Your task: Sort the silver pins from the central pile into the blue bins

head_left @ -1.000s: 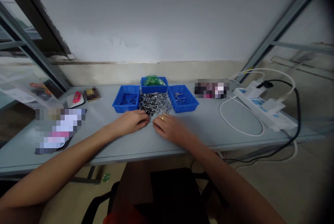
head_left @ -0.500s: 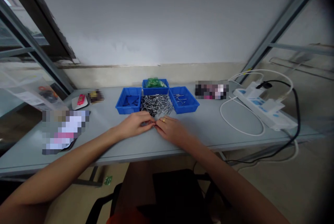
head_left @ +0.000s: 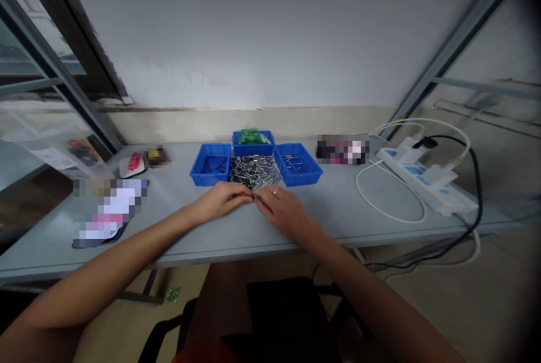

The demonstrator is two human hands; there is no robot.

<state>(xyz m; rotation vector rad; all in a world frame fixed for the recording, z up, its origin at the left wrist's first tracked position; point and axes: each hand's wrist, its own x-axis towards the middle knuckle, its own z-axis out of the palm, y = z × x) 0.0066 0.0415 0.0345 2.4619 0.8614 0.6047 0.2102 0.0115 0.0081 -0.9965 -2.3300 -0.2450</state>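
My left hand (head_left: 224, 199) and my right hand (head_left: 281, 205) meet at the fingertips just in front of a pile of thin metal pins or screws (head_left: 256, 170). The fingers of both are pinched together. Whatever lies between them is too small or hidden to make out. A ring shows on my right hand. Around the pile stand a left blue tray (head_left: 195, 174) with dark blue pieces inside, a back blue tray (head_left: 253, 149) with green packets (head_left: 252, 136), and a right blue tray (head_left: 310, 176) with several metal pins (head_left: 291, 161).
On the left are a blurred phone-like object (head_left: 112, 211), a white device with a red top (head_left: 132, 164) and a clear plastic container (head_left: 63, 151). A blurred item (head_left: 342, 149), a white power strip (head_left: 426, 182) and looping cables (head_left: 479, 182) occupy the right.
Both hands stay together in front of the pile, with small shifts of the fingers. The right hand's fingers sit slightly further over the fingertips' meeting point. The whole view has shifted a little.
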